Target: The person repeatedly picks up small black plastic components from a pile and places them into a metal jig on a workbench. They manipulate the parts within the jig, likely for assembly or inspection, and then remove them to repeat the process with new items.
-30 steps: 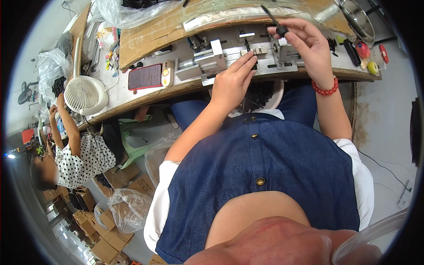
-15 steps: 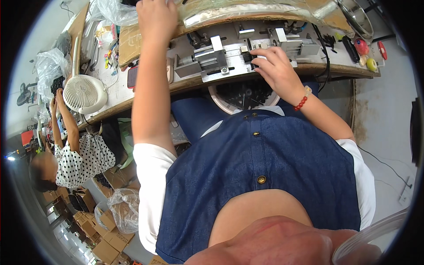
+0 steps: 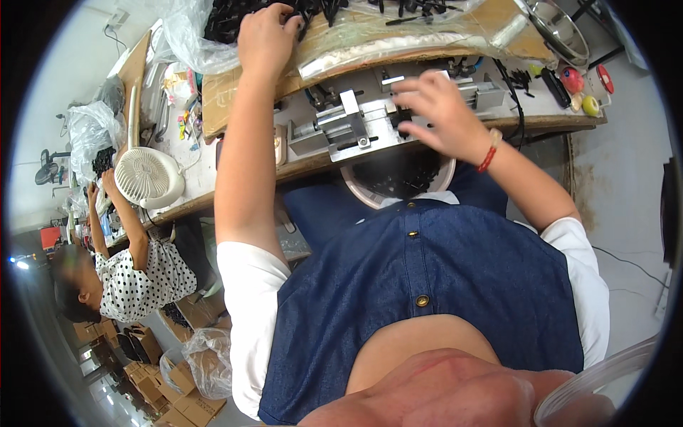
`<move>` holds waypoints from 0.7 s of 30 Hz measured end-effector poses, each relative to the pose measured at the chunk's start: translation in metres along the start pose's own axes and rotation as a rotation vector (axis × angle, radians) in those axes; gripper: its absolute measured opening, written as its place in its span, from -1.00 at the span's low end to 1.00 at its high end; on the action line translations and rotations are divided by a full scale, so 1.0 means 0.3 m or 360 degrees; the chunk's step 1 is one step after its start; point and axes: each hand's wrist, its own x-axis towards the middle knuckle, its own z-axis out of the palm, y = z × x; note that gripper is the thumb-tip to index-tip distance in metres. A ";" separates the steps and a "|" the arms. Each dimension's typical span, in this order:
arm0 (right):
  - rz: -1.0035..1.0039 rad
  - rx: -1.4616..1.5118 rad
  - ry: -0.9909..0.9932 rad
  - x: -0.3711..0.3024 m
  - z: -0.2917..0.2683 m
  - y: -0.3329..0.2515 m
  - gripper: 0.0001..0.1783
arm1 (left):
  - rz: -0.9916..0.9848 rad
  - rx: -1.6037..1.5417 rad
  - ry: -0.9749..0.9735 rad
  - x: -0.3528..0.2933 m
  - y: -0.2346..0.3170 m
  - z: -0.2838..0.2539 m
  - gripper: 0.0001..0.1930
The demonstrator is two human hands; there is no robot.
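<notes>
Left hand [image 3: 265, 32] reaches to the far side of the wooden worktop [image 3: 313, 165], fingers curled into a pile of small black plastic parts [image 3: 235, 18] in clear plastic sheeting. Right hand [image 3: 437, 107] hovers, fingers loosely spread, over the grey metal clamping fixture [image 3: 348, 128]; whether it holds anything cannot be told. A white desk fan [image 3: 146, 178] stands at the left.

jig [image 3: 356, 128]: bare metal blocks, smooth, dull grey sheen
small parts [image 3: 235, 18]: black, look like hard plastic, slightly glossy
bag [image 3: 181, 35]: thin clear plastic film, crinkled and shiny
board [image 3: 220, 96]: brown cardboard, matt, rough at the edges
workbench [image 3: 313, 167]: wooden edge, worn and matt
fan [image 3: 146, 178]: white plastic, smooth
bowl [image 3: 551, 21]: polished metal, reflective
bracelet [image 3: 489, 149]: red beads, glossy
apron [image 3: 441, 277]: blue denim cloth, matt, with metal buttons
</notes>
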 end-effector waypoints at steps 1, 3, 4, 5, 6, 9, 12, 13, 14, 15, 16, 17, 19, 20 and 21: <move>-0.0061 0.0035 0.0095 0.052 -0.018 0.039 -0.70 | 0.0018 -0.0050 0.0112 -0.020 0.019 -0.012 -0.73; -0.0083 -0.0071 0.0395 0.181 -0.054 0.176 -0.72 | -0.0107 -0.0436 0.0015 -0.052 0.077 -0.037 -0.75; 0.0061 -0.0157 0.0386 0.232 -0.063 0.283 -0.73 | -0.0138 -0.0505 -0.0058 -0.063 0.115 -0.041 -0.76; 0.0198 -0.0224 0.0382 0.288 -0.064 0.388 -0.74 | -0.0177 -0.0557 -0.0135 -0.079 0.141 -0.045 -0.77; 0.0571 -0.0374 0.0200 0.361 -0.079 0.450 -0.60 | -0.0084 -0.0614 -0.0059 -0.099 0.146 -0.032 -0.77; 0.1389 -0.0265 -0.0221 0.497 -0.050 0.668 -0.12 | 0.0000 -0.0696 -0.0059 -0.115 0.149 -0.010 -0.80; 0.1455 -0.0037 -0.0417 0.636 -0.033 0.535 0.03 | -0.0074 -0.0716 -0.0063 -0.136 0.111 0.005 -0.78; 0.1464 0.0120 -0.0281 0.650 -0.001 0.550 0.06 | -0.0097 -0.0768 -0.0109 -0.129 0.125 0.003 -0.78; 0.1377 0.0232 -0.0200 0.671 0.051 0.592 0.06 | -0.0130 -0.0816 -0.0154 -0.129 0.146 -0.011 -0.77; 0.1288 0.0349 -0.0125 0.687 0.102 0.621 0.05 | -0.0168 -0.0861 -0.0205 -0.131 0.156 -0.020 -0.77; 0.1305 0.0329 -0.0105 0.699 0.139 0.608 0.04 | -0.0208 -0.0888 -0.0216 -0.133 0.153 -0.022 -0.76; 0.1326 0.0306 -0.0082 0.712 0.171 0.597 0.04 | -0.0248 -0.0932 -0.0218 -0.133 0.154 -0.027 -0.76; 0.1327 0.0311 -0.0044 0.714 0.198 0.577 0.02 | -0.0333 -0.1025 -0.0217 -0.137 0.155 -0.034 -0.76; 0.1306 0.0342 -0.0029 0.704 0.205 0.560 0.01 | -0.0282 -0.1016 -0.0138 -0.144 0.151 -0.030 -0.78; 0.1287 0.0372 -0.0012 0.693 0.208 0.543 0.00 | -0.0258 -0.0953 -0.0094 -0.150 0.149 -0.031 -0.77</move>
